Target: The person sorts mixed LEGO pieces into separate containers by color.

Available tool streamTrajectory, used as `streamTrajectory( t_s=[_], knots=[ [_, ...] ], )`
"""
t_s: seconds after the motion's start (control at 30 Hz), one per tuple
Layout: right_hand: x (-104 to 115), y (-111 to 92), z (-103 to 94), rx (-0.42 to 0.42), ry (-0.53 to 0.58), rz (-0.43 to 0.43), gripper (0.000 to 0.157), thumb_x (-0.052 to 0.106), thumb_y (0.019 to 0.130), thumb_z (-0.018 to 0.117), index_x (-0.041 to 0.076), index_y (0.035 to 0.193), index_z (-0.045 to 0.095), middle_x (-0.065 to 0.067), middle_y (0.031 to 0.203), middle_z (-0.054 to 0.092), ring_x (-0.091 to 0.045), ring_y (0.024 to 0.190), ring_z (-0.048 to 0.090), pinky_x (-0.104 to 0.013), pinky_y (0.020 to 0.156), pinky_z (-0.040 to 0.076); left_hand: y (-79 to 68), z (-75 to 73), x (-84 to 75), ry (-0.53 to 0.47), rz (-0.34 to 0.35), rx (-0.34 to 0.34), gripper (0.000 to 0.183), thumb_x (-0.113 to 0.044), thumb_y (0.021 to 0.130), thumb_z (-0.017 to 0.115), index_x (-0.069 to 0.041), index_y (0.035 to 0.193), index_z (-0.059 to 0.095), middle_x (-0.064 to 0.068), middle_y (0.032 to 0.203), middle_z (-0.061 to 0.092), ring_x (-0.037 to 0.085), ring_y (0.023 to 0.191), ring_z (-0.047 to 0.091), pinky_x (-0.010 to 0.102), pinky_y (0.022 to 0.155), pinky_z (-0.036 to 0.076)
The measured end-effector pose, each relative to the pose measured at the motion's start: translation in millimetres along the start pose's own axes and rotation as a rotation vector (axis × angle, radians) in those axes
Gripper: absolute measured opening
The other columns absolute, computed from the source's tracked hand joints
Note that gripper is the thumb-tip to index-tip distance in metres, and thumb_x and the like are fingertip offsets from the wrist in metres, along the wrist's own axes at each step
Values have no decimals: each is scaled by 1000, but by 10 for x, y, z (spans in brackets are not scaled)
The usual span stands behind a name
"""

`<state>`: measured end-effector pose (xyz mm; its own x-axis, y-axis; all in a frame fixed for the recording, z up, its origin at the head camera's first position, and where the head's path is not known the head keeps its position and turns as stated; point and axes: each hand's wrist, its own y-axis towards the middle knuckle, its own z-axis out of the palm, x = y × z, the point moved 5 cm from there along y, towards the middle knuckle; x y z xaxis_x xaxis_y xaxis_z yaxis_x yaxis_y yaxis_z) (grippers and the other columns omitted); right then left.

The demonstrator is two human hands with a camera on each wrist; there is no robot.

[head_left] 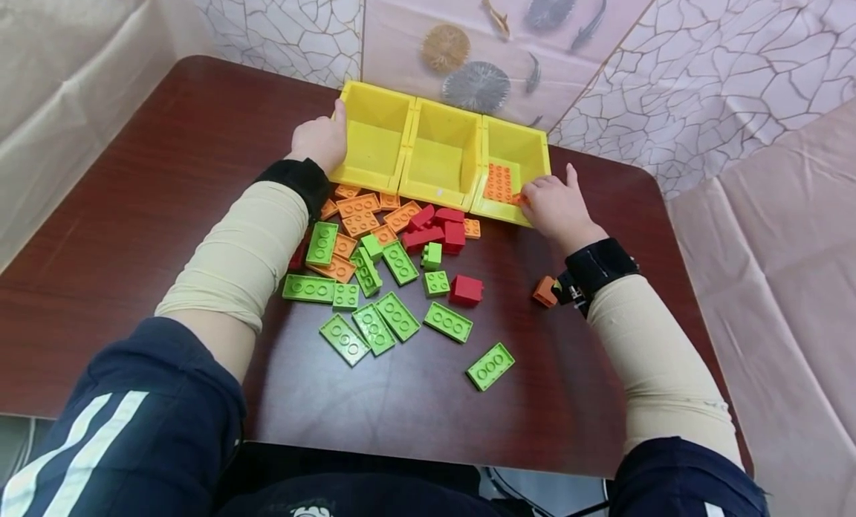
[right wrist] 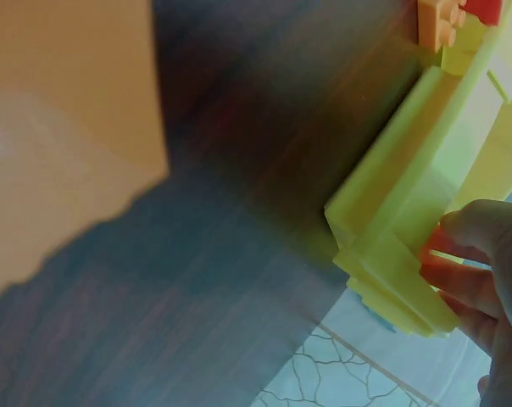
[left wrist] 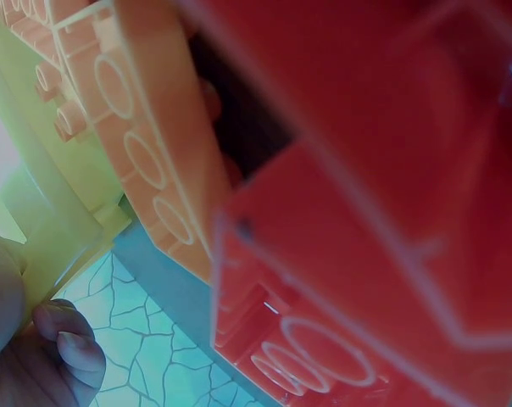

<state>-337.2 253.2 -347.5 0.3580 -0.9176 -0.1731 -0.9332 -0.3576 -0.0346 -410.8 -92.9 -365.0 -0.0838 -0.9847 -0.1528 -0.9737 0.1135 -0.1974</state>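
Note:
A yellow three-compartment bin (head_left: pixel 475 160) stands at the back of the table. My left hand (head_left: pixel 319 142) grips its left end wall; in the left wrist view the thumb and curled fingers (left wrist: pixel 74 348) hold the yellow rim. At the right compartment, my right hand (head_left: pixel 558 209) reaches over the front corner and pinches a small orange brick (head_left: pixel 518 198), mostly hidden by the fingers. In the right wrist view it glows orange-red between the fingertips. Inside that compartment lies an orange brick plate (head_left: pixel 498 181), studs up.
Orange bricks (head_left: pixel 360 223), red bricks (head_left: pixel 453 237) and green bricks (head_left: pixel 399 316) lie scattered before the bin. One orange brick (head_left: pixel 545 291) sits under my right wrist. Close to the left wrist camera are red bricks (left wrist: pixel 392 280). A patterned wall covering (head_left: pixel 281 30) stands behind the table.

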Motion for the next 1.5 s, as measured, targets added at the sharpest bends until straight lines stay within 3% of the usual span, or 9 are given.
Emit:
streamTrajectory(
  t_s=[0.3, 0.63, 0.77, 0.9, 0.97, 1.03, 1.13, 1.23, 1.5],
  knots=[
    [1, 30, 140, 191, -156, -62, 29, 2, 92, 47, 6, 116, 63, -14, 117, 62, -36, 128, 33, -61, 104, -5, 5, -5, -5, -9, -3, 10, 60, -18, 103, 24, -5, 146, -15, 21, 108, 49, 33, 89, 50, 47, 86, 43],
    [54, 66, 164, 271, -178, -35, 34, 2, 93, 41, 3, 124, 56, -19, 122, 57, -36, 129, 33, -60, 104, -4, 25, 19, 14, -18, -5, 9, 59, -18, 103, 23, -6, 146, -15, 21, 107, 49, 33, 89, 50, 46, 85, 44],
    [95, 33, 147, 194, -164, -26, 28, 3, 93, 42, 3, 114, 60, -20, 113, 61, -36, 118, 44, -59, 105, 2, 24, 26, 10, -21, -5, 9, 59, -18, 103, 24, -6, 146, -15, 21, 108, 49, 33, 89, 50, 46, 85, 44],
    [224, -45, 58, -42, -51, -81, 17, 6, 92, 47, 0, 101, 60, -17, 98, 59, -34, 95, 52, -51, 98, 29, 18, 21, 7, -25, -4, 12, 60, -19, 103, 23, -6, 146, -16, 21, 108, 48, 33, 89, 50, 46, 86, 43],
    [331, -93, 32, -121, 65, -169, 15, 6, 90, 51, 0, 100, 61, -14, 97, 58, -31, 91, 53, -46, 89, 39, 15, 14, 11, -21, -4, 11, 60, -20, 103, 23, -6, 146, -16, 21, 107, 48, 34, 90, 49, 47, 86, 43],
    [443, -136, 53, -125, 171, -267, 18, 7, 89, 55, 1, 104, 61, -13, 99, 58, -28, 92, 54, -43, 84, 44, 18, 7, 15, -16, -5, 10, 60, -20, 103, 24, -6, 146, -16, 21, 107, 48, 34, 90, 49, 47, 86, 43],
    [576, -181, 131, -56, 245, -372, 25, 7, 87, 59, 2, 112, 61, -12, 106, 59, -27, 98, 55, -42, 87, 45, 35, 15, 20, -22, -7, 11, 61, -22, 103, 25, -6, 146, -16, 21, 107, 47, 34, 90, 49, 47, 86, 43],
    [634, -190, 183, -35, 244, -402, 27, 8, 86, 62, 2, 113, 61, -12, 107, 58, -25, 98, 55, -41, 88, 45, 58, 40, 25, -34, -7, 16, 61, -21, 103, 24, -7, 146, -16, 21, 107, 47, 34, 90, 49, 48, 87, 43],
    [649, -257, 188, -34, 240, -398, 16, 15, 82, 72, 7, 93, 65, -9, 98, 56, -24, 87, 52, -38, 80, 47, 26, 10, 10, -35, -5, 10, 60, -21, 103, 25, -6, 147, -15, 21, 107, 47, 35, 90, 49, 47, 86, 43]
  ],
)
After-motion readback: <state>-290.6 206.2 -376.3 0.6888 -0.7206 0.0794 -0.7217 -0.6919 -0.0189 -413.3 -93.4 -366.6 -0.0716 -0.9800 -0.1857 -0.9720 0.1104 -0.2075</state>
